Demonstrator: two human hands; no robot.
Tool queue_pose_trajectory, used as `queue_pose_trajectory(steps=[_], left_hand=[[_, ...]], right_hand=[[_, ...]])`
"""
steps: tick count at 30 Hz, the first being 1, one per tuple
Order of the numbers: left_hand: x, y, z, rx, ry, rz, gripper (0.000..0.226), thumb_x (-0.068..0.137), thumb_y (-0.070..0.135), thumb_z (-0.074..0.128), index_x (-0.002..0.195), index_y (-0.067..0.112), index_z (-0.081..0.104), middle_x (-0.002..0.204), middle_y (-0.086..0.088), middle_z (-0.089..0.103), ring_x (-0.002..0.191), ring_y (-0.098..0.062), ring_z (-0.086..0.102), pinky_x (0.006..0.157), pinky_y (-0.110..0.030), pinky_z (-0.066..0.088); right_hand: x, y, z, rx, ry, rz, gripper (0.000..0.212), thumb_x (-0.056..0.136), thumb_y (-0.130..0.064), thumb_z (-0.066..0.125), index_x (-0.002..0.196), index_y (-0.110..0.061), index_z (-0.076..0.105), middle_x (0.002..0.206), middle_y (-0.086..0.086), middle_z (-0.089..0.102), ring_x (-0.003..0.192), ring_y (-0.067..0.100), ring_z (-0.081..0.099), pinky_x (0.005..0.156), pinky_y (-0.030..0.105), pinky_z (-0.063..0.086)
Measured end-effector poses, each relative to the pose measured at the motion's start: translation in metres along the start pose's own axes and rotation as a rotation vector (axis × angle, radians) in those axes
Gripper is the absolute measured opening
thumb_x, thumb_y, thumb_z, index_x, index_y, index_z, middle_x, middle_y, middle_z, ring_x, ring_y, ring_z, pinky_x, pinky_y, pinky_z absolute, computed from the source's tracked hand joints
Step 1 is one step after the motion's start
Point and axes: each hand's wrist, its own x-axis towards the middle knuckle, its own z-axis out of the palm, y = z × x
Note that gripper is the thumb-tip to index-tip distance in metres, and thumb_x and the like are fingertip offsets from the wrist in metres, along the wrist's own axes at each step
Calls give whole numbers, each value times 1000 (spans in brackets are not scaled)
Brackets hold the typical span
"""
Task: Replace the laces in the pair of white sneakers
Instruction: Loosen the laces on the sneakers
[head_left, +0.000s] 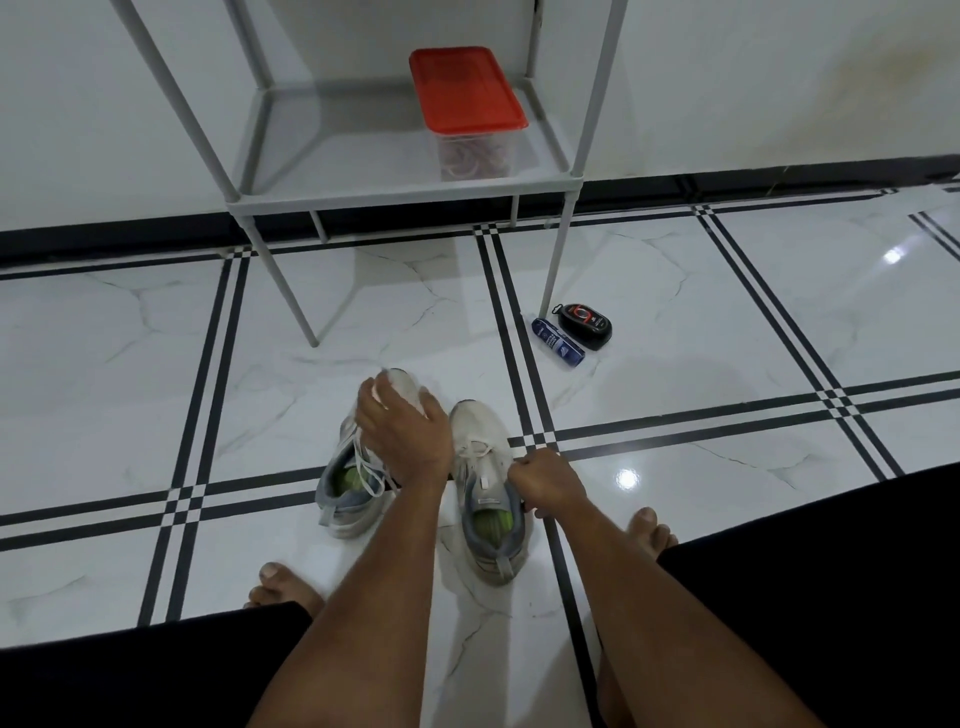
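Resting spread on the left mesh sneaker (347, 483), left hand (402, 434); right hand (545, 480) fisted on the right sneaker (485, 499).

Home interior: glossy tiled floor (675, 291), grey shelf rack (395, 200), bare feet.

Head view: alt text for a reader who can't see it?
Left hand rests on the left sneaker; right hand is fisted beside the right sneaker, on a tiled floor before a shelf.

The left hand (402, 434) hides the left sneaker's (348, 488) forefoot — container (475, 156) contents blurred.
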Motion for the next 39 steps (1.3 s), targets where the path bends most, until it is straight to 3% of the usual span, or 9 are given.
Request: queue_pose_trajectory(steps=[6, 10, 13, 17, 21, 25, 29, 33, 39], left_hand=[[-67, -17, 9, 204, -454, 198, 61, 88, 49, 65, 138, 17, 49, 132, -9, 50, 117, -28, 53, 93, -45, 53], [-81, -50, 9, -7, -536, 27, 16, 98, 32, 61, 104, 17, 65, 102, -6, 67, 95, -32, 66, 74, -37, 51], [-75, -52, 7, -157, -550, -266, 25, 97, 33, 64, 76, 21, 65, 78, -1, 67, 84, -31, 67, 68, -32, 39], [-68, -53, 5, -178, -549, -395, 39, 100, 45, 62, 74, 16, 68, 75, 1, 67, 77, -23, 61, 69, -32, 38], [-70, -56, 7, -204, -581, -442, 39, 96, 49, 65, 75, 17, 72, 79, 0, 71, 80, -25, 65, 72, -31, 43], [-69, -50, 5, -197, -595, -466, 40, 96, 47, 65, 69, 17, 66, 77, 0, 70, 79, -24, 63, 71, -31, 40], [-70, -47, 4, -231, -620, -455, 36, 95, 46, 66, 71, 20, 69, 75, 3, 70, 75, -17, 63, 69, -30, 40], [-70, -49, 5, -243, -621, -456, 34, 94, 49, 67, 75, 21, 72, 79, 3, 72, 79, -17, 64, 72, -30, 43], [-68, -52, 8, -273, -631, -496, 35, 91, 49, 70, 74, 19, 73, 79, 2, 73, 81, -21, 65, 73, -32, 45]], right_hand=[[3, 3, 4, -38, 46, -34, 32, 75, -38, 56, 86, -14, 75, 73, 5, 76, 65, 24, 76, 72, 42, 67], [4, 4, 11, -88, 79, -147, 64, 82, -24, 57, 145, -33, 52, 142, 7, 56, 122, 30, 64, 104, 43, 54], [3, -1, 17, -331, 52, -327, 68, 88, -19, 59, 152, -41, 51, 164, 4, 27, 146, 31, 39, 115, 44, 43], [11, -6, 25, -414, 140, -447, 35, 95, -43, 64, 129, -36, 70, 149, -2, 41, 138, 25, 36, 108, 42, 45], [21, -2, 21, -329, 406, -502, 20, 97, -33, 68, 96, -17, 79, 119, 2, 55, 115, 26, 52, 88, 44, 57], [18, 0, 22, -324, 618, -321, 26, 100, -28, 60, 110, -9, 74, 125, 7, 53, 113, 28, 53, 83, 42, 60], [14, 1, 29, -341, 435, -509, 35, 95, -40, 67, 126, -27, 73, 137, 6, 51, 127, 29, 46, 99, 47, 52], [14, -6, 30, -566, 352, -572, 23, 101, -36, 62, 108, -26, 82, 130, 0, 58, 125, 28, 50, 102, 43, 44], [16, -15, 12, 63, 766, -277, 16, 98, -18, 60, 101, -9, 73, 111, 11, 63, 108, 34, 56, 83, 45, 55]])
